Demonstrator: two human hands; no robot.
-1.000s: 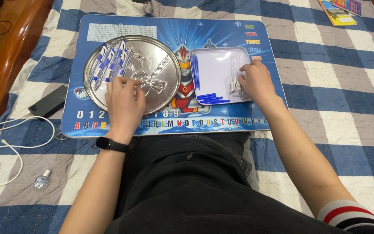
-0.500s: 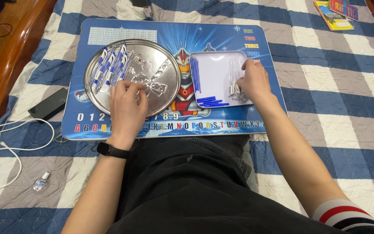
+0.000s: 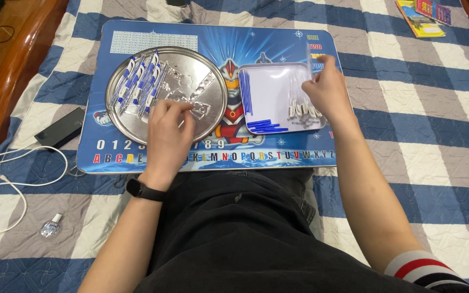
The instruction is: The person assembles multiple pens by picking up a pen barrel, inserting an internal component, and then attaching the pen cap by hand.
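Pen parts fill two trays on a blue printed lap board [image 3: 278, 40] that rests across the person's legs on a blue, white and grey checked quilt [image 3: 424, 125]. Toward the board's left edge sits a round silver metal tray [image 3: 213, 116], holding blue-and-white pens [image 3: 137, 87] in a row along its far left side and clear plastic barrels [image 3: 202, 87] nearer its middle. The left hand [image 3: 168, 133], with a black wristband [image 3: 145, 191] below it, lies over the near part of this tray, its fingers curled together on a clear barrel [image 3: 197, 111]. Toward the board's right edge stands a white rectangular tray [image 3: 270, 92]; thin blue refills [image 3: 264, 126] lie along its near and left sides, and slim white pieces [image 3: 298, 106] lie at its right. The right hand [image 3: 329, 92] hovers over that tray's far right corner, fingertips pinched on a thin clear rod [image 3: 309, 62] held roughly upright. Off the board's left edge, on the quilt, lie a black rectangular device [image 3: 59, 127], a white cable with its charger [image 3: 6, 187] and a small clear bottle [image 3: 50, 227]. Colourful booklets [image 3: 422, 16] lie at the quilt's far right corner.
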